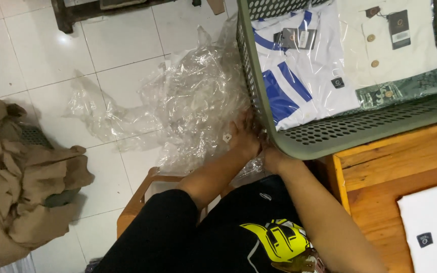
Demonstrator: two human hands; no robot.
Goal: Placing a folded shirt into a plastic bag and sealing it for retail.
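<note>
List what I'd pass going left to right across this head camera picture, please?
Heap of crumpled brown paper → pile of clear plastic bags → the person's left hand in the plastic → green perforated basket holding bagged shirts → folded white shirt on the wooden table.

My left hand [243,136] sinks into a crumpled heap of clear plastic bags [188,108], glossy and creased, spilling from the low wooden stool's edge onto the white tile floor, pressed right up against the green perforated basket's corner beside my right hand [274,157].
</note>
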